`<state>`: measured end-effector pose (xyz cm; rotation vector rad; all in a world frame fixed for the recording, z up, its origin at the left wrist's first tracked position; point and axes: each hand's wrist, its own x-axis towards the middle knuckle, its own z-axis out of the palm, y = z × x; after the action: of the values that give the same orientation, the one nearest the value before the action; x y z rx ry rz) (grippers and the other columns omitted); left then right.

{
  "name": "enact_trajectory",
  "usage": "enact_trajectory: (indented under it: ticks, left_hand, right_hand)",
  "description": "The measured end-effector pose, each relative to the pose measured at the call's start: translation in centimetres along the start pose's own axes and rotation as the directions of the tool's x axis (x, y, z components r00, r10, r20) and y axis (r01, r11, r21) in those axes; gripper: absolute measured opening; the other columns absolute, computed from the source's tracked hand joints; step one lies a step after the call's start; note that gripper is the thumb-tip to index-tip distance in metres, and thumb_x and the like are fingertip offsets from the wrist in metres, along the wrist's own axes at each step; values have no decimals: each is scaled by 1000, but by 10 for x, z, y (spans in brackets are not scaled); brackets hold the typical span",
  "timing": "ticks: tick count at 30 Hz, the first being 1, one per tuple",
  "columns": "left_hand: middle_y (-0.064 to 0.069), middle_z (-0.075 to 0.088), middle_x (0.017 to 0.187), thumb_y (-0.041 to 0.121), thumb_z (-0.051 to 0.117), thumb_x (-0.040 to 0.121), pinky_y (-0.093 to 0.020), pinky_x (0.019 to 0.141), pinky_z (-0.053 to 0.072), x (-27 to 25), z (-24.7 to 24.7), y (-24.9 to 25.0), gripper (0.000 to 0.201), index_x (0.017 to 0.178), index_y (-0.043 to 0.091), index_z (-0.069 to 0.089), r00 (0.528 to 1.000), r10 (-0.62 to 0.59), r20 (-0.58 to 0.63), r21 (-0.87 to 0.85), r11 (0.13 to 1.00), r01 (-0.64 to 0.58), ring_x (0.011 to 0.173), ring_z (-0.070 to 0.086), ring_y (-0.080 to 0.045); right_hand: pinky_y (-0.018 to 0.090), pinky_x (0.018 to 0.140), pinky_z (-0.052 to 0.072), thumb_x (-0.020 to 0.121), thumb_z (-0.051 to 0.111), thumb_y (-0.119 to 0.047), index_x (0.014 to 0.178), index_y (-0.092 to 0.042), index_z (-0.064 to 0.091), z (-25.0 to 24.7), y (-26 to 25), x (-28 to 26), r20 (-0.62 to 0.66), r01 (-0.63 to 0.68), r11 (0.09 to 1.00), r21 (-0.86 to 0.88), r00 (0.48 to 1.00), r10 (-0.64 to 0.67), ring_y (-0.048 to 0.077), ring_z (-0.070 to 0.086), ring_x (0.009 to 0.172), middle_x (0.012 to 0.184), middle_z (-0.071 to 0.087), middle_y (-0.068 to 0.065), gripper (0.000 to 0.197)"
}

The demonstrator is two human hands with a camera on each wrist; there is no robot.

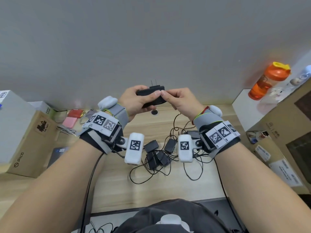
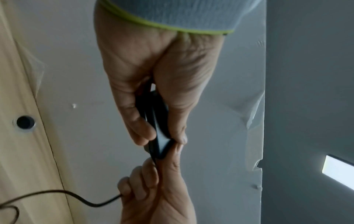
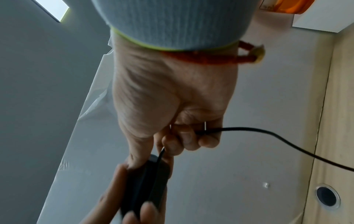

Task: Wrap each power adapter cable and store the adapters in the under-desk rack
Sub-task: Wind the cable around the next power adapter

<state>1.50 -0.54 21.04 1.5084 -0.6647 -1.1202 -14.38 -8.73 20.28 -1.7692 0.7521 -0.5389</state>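
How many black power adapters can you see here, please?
6 at least: held adapter gripped by left hand, right hand on its cable; two adapters side by side on the desk, two piled nearer, one by the right wrist. Wrist gear may hide more.

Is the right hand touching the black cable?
Touching. The right wrist view shows the right hand with its fingers curled round the black cable.

Right hand (image 3: pixel 172 98) around black cable (image 3: pixel 268 134)
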Motion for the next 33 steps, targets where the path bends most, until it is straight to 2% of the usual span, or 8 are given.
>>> enact_trajectory:
  ticks: [3,7,15,18,24,27,30,33]
  left_hand:
    - [-13,63,102,20,81,78,-21,56,55,-1,4,3,35,102,9,60,1000,-5,-30,-87,996,3,65,66,-26]
    - [-12,66,98,17,85,73,-19,52,52,-2,-1,8,39,104,8,62,998,9,-63,-63,998,-13,60,64,-25]
    - [-13,67,89,10,88,68,-20,45,51,-3,-13,1,36,94,4,65,990,59,-126,187,982,-35,49,64,-18]
    - [-10,66,83,7,87,67,-21,46,52,-6,-10,-3,30,86,8,65,997,35,-63,261,965,-17,50,63,-19]
    - [-14,67,82,6,85,69,-22,47,50,-19,-2,2,36,99,3,65,990,-1,138,322,946,-44,49,62,-20]
    - [-14,67,81,5,84,71,-21,46,49,-23,-1,8,37,102,1,64,984,8,179,313,947,-64,48,61,-20]
    - [-10,67,74,5,82,73,-21,46,48,-26,1,12,32,99,4,64,979,29,200,282,956,-86,48,60,-20]
    - [-7,66,70,6,81,74,-21,46,48,-27,4,15,23,89,9,64,979,49,198,234,968,-95,47,59,-19]
  right_hand:
    - [5,48,33,102,49,-21,81,-22,64,4,-3,-2,-4,5,1000,-19,1000,-6,-8,46,42,38,47,-23,26]
    - [10,49,30,99,56,-23,103,-10,71,1,5,-2,34,-11,1000,-17,999,12,-2,38,43,43,43,-20,21]
    - [13,49,25,88,72,-24,82,-5,74,-14,2,-2,0,8,999,-41,1000,-8,2,30,46,47,40,-14,20]
    - [22,61,34,84,76,-22,78,-5,72,-19,-7,7,-51,79,996,-27,995,-81,10,38,58,60,47,1,19]
    - [29,66,34,81,79,-22,69,-20,69,-21,-1,18,-69,88,996,-4,994,-89,11,33,56,56,40,-4,16]
    - [22,61,36,86,74,-20,72,-16,67,-17,4,16,-77,95,995,6,993,-94,10,38,58,62,47,3,17]
    - [11,55,36,92,67,-16,72,-15,65,-14,6,15,-82,103,995,9,991,-102,-1,43,51,61,55,-6,20]
    - [16,53,34,96,62,-18,69,-20,65,-5,7,15,-78,92,994,59,993,-87,1,41,48,55,53,-9,28]
